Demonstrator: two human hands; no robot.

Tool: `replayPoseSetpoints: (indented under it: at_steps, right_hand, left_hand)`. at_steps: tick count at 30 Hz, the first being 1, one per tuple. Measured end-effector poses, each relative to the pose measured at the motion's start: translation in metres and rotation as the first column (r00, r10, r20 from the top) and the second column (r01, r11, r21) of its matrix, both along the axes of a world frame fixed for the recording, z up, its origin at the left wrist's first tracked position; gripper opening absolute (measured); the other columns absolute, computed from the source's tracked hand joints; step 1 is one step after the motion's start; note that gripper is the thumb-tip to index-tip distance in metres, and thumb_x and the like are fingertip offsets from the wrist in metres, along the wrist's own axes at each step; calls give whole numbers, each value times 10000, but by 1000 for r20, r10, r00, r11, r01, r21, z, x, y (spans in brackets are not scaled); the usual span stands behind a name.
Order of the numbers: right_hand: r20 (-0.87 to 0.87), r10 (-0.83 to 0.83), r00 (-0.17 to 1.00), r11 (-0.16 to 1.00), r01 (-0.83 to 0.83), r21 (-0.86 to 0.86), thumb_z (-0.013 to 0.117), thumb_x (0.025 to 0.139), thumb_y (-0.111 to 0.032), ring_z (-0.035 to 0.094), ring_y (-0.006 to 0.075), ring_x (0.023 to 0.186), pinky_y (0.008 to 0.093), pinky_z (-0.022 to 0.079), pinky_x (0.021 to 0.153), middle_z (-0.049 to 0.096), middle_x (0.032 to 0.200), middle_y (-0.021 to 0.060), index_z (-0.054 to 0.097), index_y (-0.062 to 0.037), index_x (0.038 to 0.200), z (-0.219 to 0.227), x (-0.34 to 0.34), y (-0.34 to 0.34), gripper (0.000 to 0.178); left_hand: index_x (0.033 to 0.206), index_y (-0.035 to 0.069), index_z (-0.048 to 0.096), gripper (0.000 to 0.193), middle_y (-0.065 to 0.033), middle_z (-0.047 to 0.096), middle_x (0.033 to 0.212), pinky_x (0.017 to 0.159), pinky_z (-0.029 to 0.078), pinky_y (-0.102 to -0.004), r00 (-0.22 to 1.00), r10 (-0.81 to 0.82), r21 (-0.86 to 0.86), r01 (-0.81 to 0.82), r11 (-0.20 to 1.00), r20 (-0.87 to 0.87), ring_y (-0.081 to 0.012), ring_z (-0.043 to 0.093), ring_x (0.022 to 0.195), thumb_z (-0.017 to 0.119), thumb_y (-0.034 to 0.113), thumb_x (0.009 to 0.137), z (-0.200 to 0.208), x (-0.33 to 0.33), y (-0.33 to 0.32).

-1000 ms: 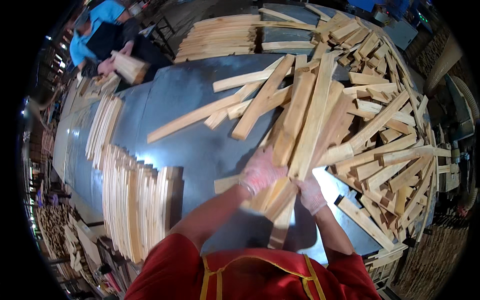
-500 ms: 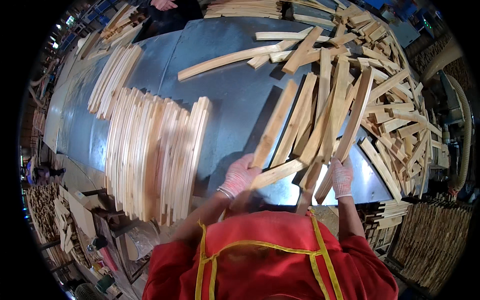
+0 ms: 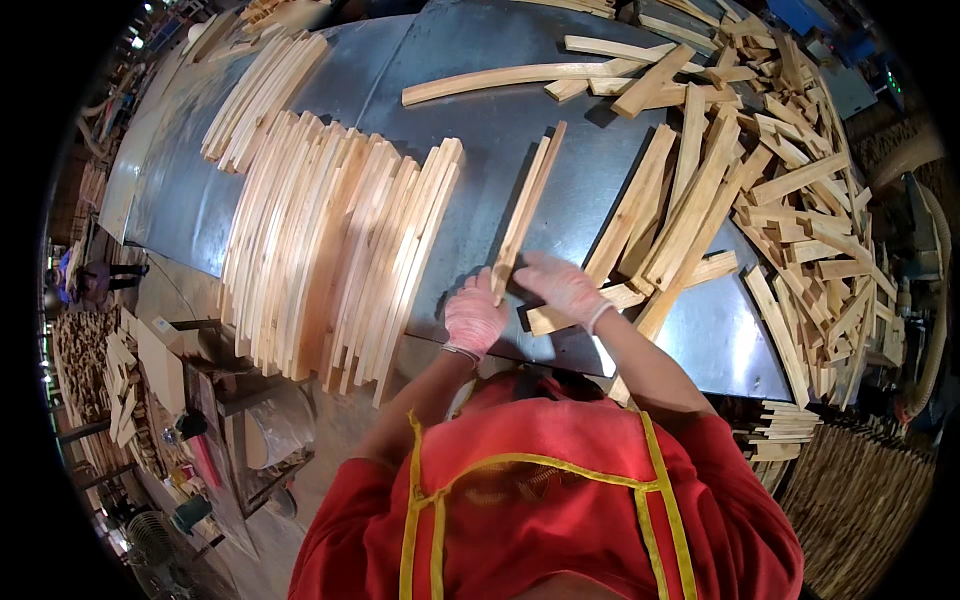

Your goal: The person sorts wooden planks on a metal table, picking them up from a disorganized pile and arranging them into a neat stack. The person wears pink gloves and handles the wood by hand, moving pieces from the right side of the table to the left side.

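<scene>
Two narrow wooden strips [image 3: 527, 205] lie side by side on the metal tabletop [image 3: 480, 125], their near ends between my gloved hands. My left hand [image 3: 475, 313] is closed around the near end from the left. My right hand [image 3: 563, 288] reaches in from the right, fingers stretched out, tips at the strips' right side; its fingertips are partly hidden. To the left stands a long row of strips [image 3: 320, 230] set edge to edge. Right of my hands, loose strips [image 3: 690, 215] lie crossed over one another, and one short end [image 3: 545, 320] sticks out below my right hand.
A heap of jumbled wooden pieces [image 3: 810, 230] covers the right end of the table. A smaller row of strips [image 3: 262, 100] lies at the far left. Some crossed strips [image 3: 640, 75] are at the back. Stacked wood [image 3: 860, 490] stands beyond the table at lower right.
The two strips, held apart with one in each hand before, now lie together on the table. My right hand has moved left to join my left hand. The view has shifted.
</scene>
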State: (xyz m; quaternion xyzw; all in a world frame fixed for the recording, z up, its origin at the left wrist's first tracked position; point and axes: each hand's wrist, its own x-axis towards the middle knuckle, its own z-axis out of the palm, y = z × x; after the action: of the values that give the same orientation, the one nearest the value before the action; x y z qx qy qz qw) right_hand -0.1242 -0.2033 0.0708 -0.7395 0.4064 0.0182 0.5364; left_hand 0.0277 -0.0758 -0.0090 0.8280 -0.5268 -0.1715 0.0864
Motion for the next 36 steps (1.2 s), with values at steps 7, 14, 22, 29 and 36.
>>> replayPoseSetpoints:
  at_steps: [7, 14, 22, 29, 36]
  right_hand:
    - [225, -615, 756, 635, 644, -426, 726, 985, -325, 534, 332, 1453, 379, 404, 1214, 570, 1548, 225, 513, 11, 1543, -15, -172, -82, 685]
    - [-8, -849, 528, 457, 728, -510, 710, 940, -539, 560, 437, 1395, 456, 447, 1147, 602, 1475, 289, 426, -2, 1581, -61, -276, -153, 883]
    - [304, -886, 351, 405, 904, 137, 698, 898, -101, 653, 257, 1017, 377, 556, 852, 672, 1211, 164, 422, -3, 1488, -20, -185, -143, 658]
    - [463, -881, 99, 468, 337, 817, 670, 886, 64, 667, 293, 1121, 446, 600, 963, 648, 1293, 131, 366, -26, 1581, -15, -133, -104, 764]
    - [314, -932, 181, 362, 409, 838, 638, 897, 46, 711, 312, 1021, 451, 634, 897, 684, 1175, 119, 520, -52, 1419, -22, -130, -91, 543]
  left_hand:
    - [1434, 93, 556, 677, -191, 641, 1336, 1061, 487, -529, 968, 64, -147, -29, 989, 241, -390, 595, 1274, 766, 286, 821, 8, 55, 67]
    - [1553, 121, 475, 768, -198, 510, 1558, 1216, 302, -622, 947, -137, -160, 189, 969, 292, -379, 450, 1454, 743, 356, 873, 17, 11, 2]
    - [1642, 52, 344, 1018, -261, 438, 1631, 1208, 413, -463, 871, -176, 53, 224, 973, -458, -434, 475, 1468, 773, 511, 841, 53, -167, -175]
    - [1541, 39, 493, 644, -108, 686, 1340, 977, 593, -405, -206, 240, 244, 6, 970, -949, -234, 696, 1168, 735, 169, 958, 15, -106, -157]
    - [1325, 41, 617, 500, -111, 736, 1071, 844, 630, -387, -231, 231, 251, -61, 966, -945, -214, 737, 888, 820, 183, 891, 45, -50, -17]
